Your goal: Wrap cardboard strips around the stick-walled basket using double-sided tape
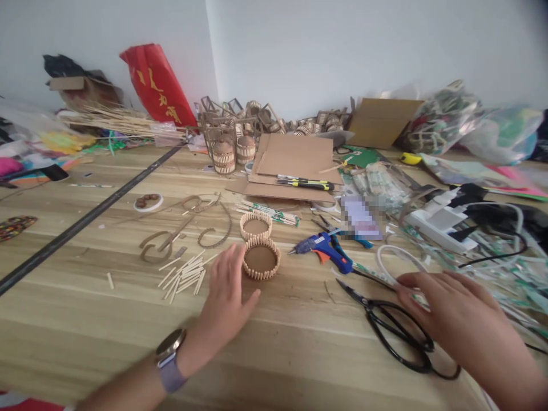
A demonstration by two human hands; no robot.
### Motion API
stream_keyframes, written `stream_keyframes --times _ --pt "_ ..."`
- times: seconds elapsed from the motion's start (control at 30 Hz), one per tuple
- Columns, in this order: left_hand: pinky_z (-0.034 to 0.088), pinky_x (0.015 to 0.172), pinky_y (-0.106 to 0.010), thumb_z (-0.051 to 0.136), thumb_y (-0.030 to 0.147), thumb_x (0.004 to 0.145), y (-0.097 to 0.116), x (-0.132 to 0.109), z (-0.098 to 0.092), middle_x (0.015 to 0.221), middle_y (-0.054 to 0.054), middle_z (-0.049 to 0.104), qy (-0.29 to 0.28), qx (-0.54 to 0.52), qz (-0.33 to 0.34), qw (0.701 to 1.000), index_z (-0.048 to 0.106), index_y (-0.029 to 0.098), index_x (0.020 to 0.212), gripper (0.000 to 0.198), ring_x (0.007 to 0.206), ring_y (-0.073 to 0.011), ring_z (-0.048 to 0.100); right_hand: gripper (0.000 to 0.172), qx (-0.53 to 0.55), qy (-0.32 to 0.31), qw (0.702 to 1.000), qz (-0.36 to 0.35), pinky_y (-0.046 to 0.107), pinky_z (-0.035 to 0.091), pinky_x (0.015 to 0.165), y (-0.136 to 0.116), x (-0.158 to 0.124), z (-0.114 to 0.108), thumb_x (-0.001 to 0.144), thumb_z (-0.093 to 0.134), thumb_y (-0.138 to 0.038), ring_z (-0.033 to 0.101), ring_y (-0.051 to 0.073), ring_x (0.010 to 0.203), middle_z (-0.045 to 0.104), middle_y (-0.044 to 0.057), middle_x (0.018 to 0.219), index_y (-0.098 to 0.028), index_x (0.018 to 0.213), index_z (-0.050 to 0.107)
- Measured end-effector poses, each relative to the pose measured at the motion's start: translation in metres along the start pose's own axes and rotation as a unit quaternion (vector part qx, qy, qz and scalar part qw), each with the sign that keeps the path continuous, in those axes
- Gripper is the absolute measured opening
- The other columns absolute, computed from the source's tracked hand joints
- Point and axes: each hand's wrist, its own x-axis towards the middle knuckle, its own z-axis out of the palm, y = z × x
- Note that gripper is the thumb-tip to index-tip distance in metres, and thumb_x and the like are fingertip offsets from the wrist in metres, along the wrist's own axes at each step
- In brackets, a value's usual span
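My left hand (pixel 228 288) is open, its thumb spread from the fingers. The fingertips are right beside the nearer of two small round trays (pixel 262 277), which have cardboard bottoms and rims of short upright sticks. The farther tray (pixel 256 235) stands just behind it. A pile of short cut sticks (pixel 185 277) lies left of that hand. My right hand (pixel 454 314) hovers by the black-handled scissors (pixel 396 334), thumb and index finger apart, index tip near a white loop (pixel 400 248). Some of its fingers are hidden. A blue glue gun (pixel 327 248) lies between the hands.
Behind the trays lie cardboard sheets (pixel 295 157) with box cutters (pixel 306 184) on top. A white power strip (pixel 443 225), cables and wrappers crowd the right. Small stick-sided baskets (pixel 224 157) stand at the back. A dark strip (pixel 98 208) crosses the table at left.
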Motion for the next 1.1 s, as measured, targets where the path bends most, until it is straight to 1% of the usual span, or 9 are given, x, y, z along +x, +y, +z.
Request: stream_keyframes --times 0.1,0.27,0.43,0.6,0.77,0.87,0.97,1.03,1.1 --pt "0.035 0.112 -0.062 0.054 0.016 0.092 0.013 -0.006 -0.006 0.156 -0.021 0.030 -0.032 0.004 0.058 0.998 0.021 0.021 0.153 0.069 0.145 -0.0388 0.028 0.026 -0.010 -0.052 0.996 0.073 0.054 0.047 0.089 0.025 -0.006 0.008 0.088 0.037 -0.044 0.072 0.037 0.080 0.073 0.012 0.070 -0.027 0.078 0.055" --pt "0.045 0.110 -0.050 0.052 0.016 0.094 0.031 -0.004 -0.013 0.146 -0.014 0.052 -0.181 -0.018 0.227 0.957 0.054 0.017 0.134 0.039 0.136 -0.0312 0.045 0.025 0.011 -0.107 0.988 0.107 0.053 0.048 0.086 0.048 -0.016 0.030 0.086 0.041 -0.040 0.074 0.036 0.078 0.075 0.012 0.071 -0.026 0.076 0.059" --pt "0.047 0.109 -0.049 0.057 0.021 0.092 0.028 0.000 0.004 0.146 -0.012 0.053 -0.214 -0.014 0.178 0.960 0.054 0.019 0.138 0.046 0.136 -0.0300 0.047 0.031 0.016 -0.130 0.987 0.093 0.050 0.049 0.083 0.050 -0.017 0.037 0.088 0.041 -0.035 0.074 0.034 0.087 0.079 0.010 0.085 -0.026 0.076 0.069" --pt "0.050 0.103 -0.054 0.062 0.028 0.089 0.011 -0.002 0.023 0.144 -0.015 0.054 -0.151 0.037 0.157 0.975 0.058 0.019 0.134 0.046 0.133 -0.0346 0.047 0.037 0.017 -0.128 0.988 0.089 0.052 0.049 0.084 0.047 0.007 0.024 0.091 0.041 -0.040 0.072 0.036 0.095 0.078 0.012 0.100 -0.022 0.093 0.073" --pt "0.054 0.094 -0.048 0.066 0.032 0.085 -0.003 -0.002 0.032 0.139 -0.014 0.059 -0.080 0.067 0.229 0.968 0.064 0.019 0.125 0.042 0.127 -0.0356 0.051 0.032 0.045 -0.158 0.985 0.044 0.045 0.051 0.089 0.048 0.078 0.026 0.097 0.043 -0.032 0.070 0.029 0.100 0.076 0.011 0.105 -0.020 0.100 0.073" --pt "0.053 0.095 -0.043 0.068 0.038 0.084 -0.013 -0.004 0.044 0.137 -0.012 0.061 -0.063 0.070 0.268 0.959 0.064 0.021 0.124 0.044 0.125 -0.0343 0.053 0.024 0.062 -0.177 0.982 0.037 0.042 0.054 0.089 0.054 0.144 0.040 0.100 0.051 -0.032 0.068 0.022 0.098 0.072 0.009 0.110 -0.018 0.110 0.068" --pt "0.051 0.098 -0.037 0.064 0.044 0.089 -0.023 -0.010 0.060 0.133 -0.009 0.065 -0.027 0.072 0.289 0.954 0.067 0.023 0.118 0.036 0.123 -0.0299 0.057 0.031 0.074 -0.178 0.980 0.045 0.043 0.056 0.088 0.062 0.215 0.058 0.097 0.060 -0.034 0.065 0.022 0.105 0.062 0.009 0.127 -0.019 0.124 0.060" --pt "0.053 0.098 -0.032 0.061 0.035 0.093 -0.028 -0.015 0.070 0.128 -0.004 0.069 -0.007 0.072 0.298 0.952 0.068 0.028 0.116 0.025 0.119 -0.0252 0.061 0.032 0.082 -0.168 0.981 0.051 0.044 0.056 0.088 0.064 0.259 0.071 0.097 0.060 -0.034 0.064 0.022 0.105 0.062 0.009 0.128 -0.019 0.125 0.060" --pt "0.057 0.092 -0.027 0.060 0.023 0.093 -0.027 -0.020 0.079 0.121 0.000 0.072 -0.004 0.070 0.281 0.957 0.068 0.033 0.117 0.028 0.112 -0.0212 0.068 0.034 0.093 -0.156 0.982 0.055 0.044 0.056 0.088 0.062 0.294 0.084 0.096 0.061 -0.034 0.064 0.023 0.106 0.062 0.010 0.127 -0.018 0.126 0.060"
